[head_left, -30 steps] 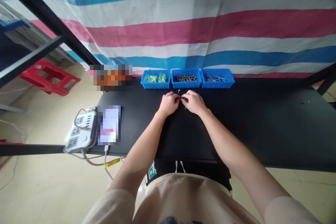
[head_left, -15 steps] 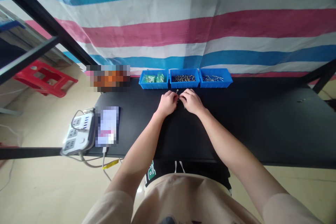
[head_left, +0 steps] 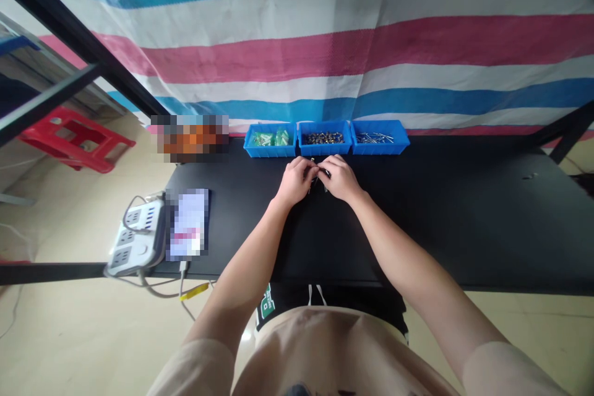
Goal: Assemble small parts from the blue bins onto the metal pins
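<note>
My left hand (head_left: 295,180) and my right hand (head_left: 342,179) meet fingertip to fingertip just above the black table. Both are closed in a pinch on small metal parts, largely hidden by the fingers. A short shiny bit (head_left: 327,172) shows at the right fingertips. Thin metal pins or screws (head_left: 315,180) lie below and between the hands, too small to tell apart. Beyond them stand three blue bins: the left bin (head_left: 270,151) holds green and whitish pieces, the middle bin (head_left: 325,150) many small brassy and dark metal parts, the right bin (head_left: 380,149) long silver screws or nails.
The black table (head_left: 445,216) carries a white power strip (head_left: 139,238) with cables and a blurred-out flat item (head_left: 188,223) at left. An orange blurred object (head_left: 192,139) sits at the back left. Small metal bits (head_left: 529,176) lie far right. A red stool (head_left: 78,139) stands on the floor.
The fingertips have shifted slightly against each other, and a shiny bit now shows at the right fingers. The metal piece standing above the fingers shows less. The view has moved a little.
</note>
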Action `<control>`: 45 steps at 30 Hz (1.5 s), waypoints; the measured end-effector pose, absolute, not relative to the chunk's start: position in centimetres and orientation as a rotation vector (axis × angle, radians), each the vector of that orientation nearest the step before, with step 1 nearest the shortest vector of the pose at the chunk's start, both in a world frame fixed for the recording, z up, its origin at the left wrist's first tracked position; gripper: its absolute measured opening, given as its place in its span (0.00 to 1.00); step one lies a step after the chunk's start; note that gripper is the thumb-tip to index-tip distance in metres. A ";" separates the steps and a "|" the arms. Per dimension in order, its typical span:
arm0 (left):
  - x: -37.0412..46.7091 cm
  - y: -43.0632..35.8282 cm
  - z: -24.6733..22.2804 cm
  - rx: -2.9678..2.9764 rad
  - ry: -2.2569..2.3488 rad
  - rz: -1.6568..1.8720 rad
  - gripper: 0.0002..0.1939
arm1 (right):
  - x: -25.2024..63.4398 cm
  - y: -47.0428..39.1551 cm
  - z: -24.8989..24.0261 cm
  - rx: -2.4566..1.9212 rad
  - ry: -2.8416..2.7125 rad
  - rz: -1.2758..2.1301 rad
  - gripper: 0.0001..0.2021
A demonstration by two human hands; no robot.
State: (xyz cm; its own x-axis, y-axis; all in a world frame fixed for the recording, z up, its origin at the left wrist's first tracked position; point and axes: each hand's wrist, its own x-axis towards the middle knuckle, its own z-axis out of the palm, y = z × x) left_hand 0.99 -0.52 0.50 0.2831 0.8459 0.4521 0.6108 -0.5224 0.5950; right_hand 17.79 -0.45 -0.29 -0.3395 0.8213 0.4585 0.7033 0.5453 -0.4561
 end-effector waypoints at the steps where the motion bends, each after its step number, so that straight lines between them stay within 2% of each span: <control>1: 1.0 -0.6 0.6 2.240 1.301 1.110 0.08 | 17.8 -0.4 -0.3 -1.218 -2.124 0.233 0.11; 10: 0.9 -0.8 1.1 2.171 1.262 1.189 0.10 | 17.4 -0.7 0.1 -1.162 -2.016 0.253 0.12; 16: 0.8 -0.8 1.0 2.199 1.280 1.106 0.13 | 17.3 -0.9 0.5 -1.079 -1.939 0.277 0.13; 31: 0.5 -0.4 0.8 1.914 1.221 1.193 0.10 | 17.1 -1.3 1.1 -1.080 -1.838 0.386 0.12; 45: 0.4 -0.8 1.2 1.994 1.047 0.957 0.19 | 17.2 -1.0 0.6 -1.107 -1.824 0.387 0.12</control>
State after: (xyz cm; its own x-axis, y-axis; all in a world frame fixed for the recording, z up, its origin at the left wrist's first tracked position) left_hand 0.42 -0.84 1.25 0.4058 0.8668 0.2898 0.3657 -0.4446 0.8177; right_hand 17.22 -1.01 0.57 -0.1558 0.8186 0.5529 0.5234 0.5431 -0.6566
